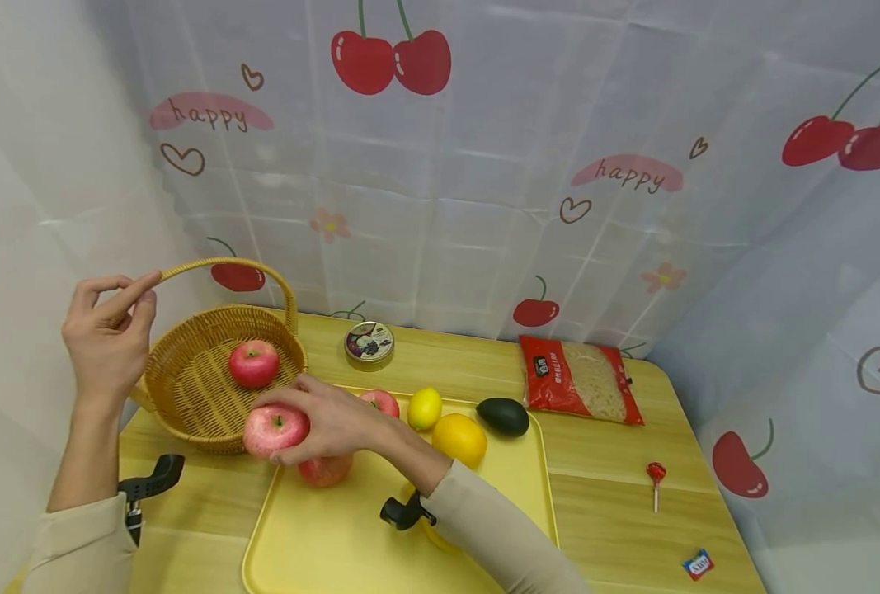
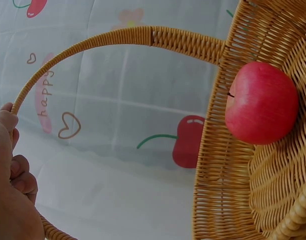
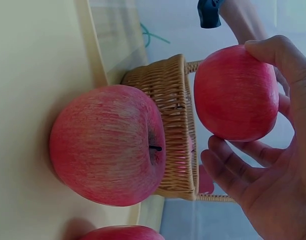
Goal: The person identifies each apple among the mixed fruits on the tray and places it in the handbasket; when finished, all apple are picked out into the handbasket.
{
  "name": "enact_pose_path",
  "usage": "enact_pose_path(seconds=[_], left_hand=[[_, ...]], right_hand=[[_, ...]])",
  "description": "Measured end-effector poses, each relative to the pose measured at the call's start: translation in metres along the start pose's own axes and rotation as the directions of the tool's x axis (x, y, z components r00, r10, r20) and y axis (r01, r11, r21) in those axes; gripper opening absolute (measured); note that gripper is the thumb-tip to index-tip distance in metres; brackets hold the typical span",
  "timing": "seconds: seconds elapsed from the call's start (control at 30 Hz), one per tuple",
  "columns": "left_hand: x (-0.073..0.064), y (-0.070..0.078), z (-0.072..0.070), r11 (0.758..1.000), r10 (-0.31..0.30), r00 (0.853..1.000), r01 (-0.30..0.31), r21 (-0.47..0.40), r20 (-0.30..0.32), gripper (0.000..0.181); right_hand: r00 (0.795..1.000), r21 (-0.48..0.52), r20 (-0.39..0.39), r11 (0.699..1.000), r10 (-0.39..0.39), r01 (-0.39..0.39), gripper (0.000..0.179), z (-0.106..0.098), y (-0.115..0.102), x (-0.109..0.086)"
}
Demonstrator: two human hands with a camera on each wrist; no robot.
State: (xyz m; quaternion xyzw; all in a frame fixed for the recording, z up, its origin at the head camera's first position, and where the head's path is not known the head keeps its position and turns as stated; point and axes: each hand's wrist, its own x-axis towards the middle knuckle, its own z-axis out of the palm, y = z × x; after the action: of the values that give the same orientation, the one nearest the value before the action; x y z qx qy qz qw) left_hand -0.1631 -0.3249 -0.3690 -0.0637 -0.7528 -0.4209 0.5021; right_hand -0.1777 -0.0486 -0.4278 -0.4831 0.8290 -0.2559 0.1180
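My left hand (image 1: 109, 338) pinches the arched handle (image 1: 220, 262) of a wicker basket (image 1: 180, 338) at the left; the left wrist view shows the same grip. Inside the basket lies one red apple (image 1: 254, 364). My right hand (image 1: 336, 417) holds another red apple (image 1: 276, 431) by its sides, thumb against fingers, near the basket's front right rim. Below that hand, an apple (image 3: 108, 145) sits on the yellow tray (image 1: 321, 544). A further apple (image 1: 382, 403) is partly hidden behind my right wrist.
On the tray are a lemon (image 1: 425, 408), an orange (image 1: 459, 440) and a dark green avocado (image 1: 503, 417); something yellow is mostly hidden under my right forearm. Beyond it stand a round tin (image 1: 369, 345) and a red bag (image 1: 581, 379). A lollipop (image 1: 656, 474) and small packet (image 1: 698, 565) lie right.
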Motion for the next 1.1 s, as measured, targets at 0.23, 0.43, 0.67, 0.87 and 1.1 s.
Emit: enact_pose_path(seconds=[0.23, 0.43, 0.67, 0.87, 1.1], left_hand=[[0.000, 0.001, 0.000, 1.000, -0.006, 1.000, 0.006, 0.005, 0.002, 0.021], [0.000, 0.002, 0.000, 1.000, 0.002, 1.000, -0.002, 0.005, 0.002, 0.021], [0.000, 0.001, 0.000, 1.000, 0.002, 1.000, -0.002, 0.005, 0.003, 0.021], [0.000, -0.001, -0.001, 1.000, 0.006, 1.000, -0.006, 0.002, 0.008, 0.021], [0.000, -0.001, 0.000, 1.000, 0.005, 1.000, -0.005, -0.001, 0.000, 0.020]], right_hand=[[1.000, 0.018, -0.014, 1.000, 0.006, -0.006, 0.067, 0.000, 0.001, 0.003], [1.000, 0.074, -0.022, 0.997, 0.010, -0.008, 0.066, 0.000, 0.003, 0.008], [0.999, 0.113, -0.025, 0.993, 0.024, -0.021, 0.066, 0.002, 0.006, 0.013], [0.999, 0.113, -0.031, 0.993, 0.027, -0.024, 0.066, 0.003, 0.009, 0.017], [0.999, 0.097, -0.042, 0.995, 0.022, -0.018, 0.066, 0.005, 0.012, 0.020]])
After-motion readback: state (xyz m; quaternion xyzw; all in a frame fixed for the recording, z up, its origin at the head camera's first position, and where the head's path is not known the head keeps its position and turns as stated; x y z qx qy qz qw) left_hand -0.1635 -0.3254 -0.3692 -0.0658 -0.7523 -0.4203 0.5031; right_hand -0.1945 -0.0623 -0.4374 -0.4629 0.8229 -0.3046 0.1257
